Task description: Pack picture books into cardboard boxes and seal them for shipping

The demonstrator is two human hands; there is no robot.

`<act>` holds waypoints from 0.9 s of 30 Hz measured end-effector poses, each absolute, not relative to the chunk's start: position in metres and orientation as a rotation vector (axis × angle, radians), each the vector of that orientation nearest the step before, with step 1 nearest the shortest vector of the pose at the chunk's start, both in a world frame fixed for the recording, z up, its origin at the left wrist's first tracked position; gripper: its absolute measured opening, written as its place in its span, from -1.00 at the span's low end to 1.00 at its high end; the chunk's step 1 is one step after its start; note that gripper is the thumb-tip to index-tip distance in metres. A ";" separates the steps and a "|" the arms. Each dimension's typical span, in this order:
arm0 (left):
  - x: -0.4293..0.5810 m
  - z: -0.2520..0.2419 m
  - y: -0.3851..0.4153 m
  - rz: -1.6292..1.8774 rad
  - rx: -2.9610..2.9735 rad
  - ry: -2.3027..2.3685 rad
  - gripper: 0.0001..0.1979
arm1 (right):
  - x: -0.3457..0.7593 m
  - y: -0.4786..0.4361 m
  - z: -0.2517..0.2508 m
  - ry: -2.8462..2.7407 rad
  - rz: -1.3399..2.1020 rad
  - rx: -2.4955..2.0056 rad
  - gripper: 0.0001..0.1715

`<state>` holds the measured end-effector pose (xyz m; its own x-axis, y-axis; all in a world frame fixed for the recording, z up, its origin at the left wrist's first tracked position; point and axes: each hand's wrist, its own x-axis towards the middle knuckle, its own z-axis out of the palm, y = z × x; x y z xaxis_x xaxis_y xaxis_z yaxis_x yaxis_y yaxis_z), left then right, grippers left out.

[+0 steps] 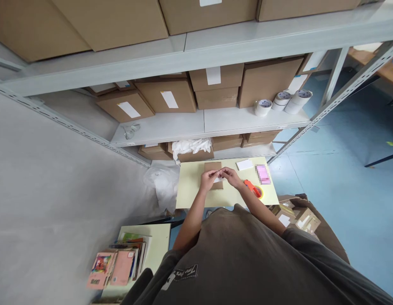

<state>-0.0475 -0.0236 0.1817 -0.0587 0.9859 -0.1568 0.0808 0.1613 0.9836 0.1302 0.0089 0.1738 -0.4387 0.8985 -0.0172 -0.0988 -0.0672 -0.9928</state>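
Note:
Over a small brown cardboard box on the pale yellow table, my two hands meet at the fingertips. My left hand is closed in a pinch, and so is my right hand, its fingers touching or nearly touching the left ones. What they pinch is too small to make out. A white paper or label shows on the box just under my fingers. To the right of my right forearm lies an orange tape dispenser with a yellow-rimmed tape roll.
A white pad or small box and a blurred pink item lie on the table. Shelves ahead hold cardboard boxes, tape rolls and white cloths. An open carton stands right, books at lower left.

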 end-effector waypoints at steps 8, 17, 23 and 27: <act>-0.033 0.186 -0.029 1.113 1.182 1.474 -0.62 | 0.141 0.011 0.170 -1.463 1.605 -0.898 -0.53; -0.010 0.191 -0.030 1.169 1.164 1.477 -0.65 | 0.156 0.012 0.164 -1.404 1.580 -0.933 -0.51; 0.008 0.191 -0.034 1.313 1.086 1.503 -0.63 | 0.162 0.007 0.169 -1.418 1.489 -0.966 -0.49; 0.019 0.191 -0.037 1.391 1.007 1.475 -0.62 | 0.169 0.005 0.173 -1.426 1.487 -0.925 -0.50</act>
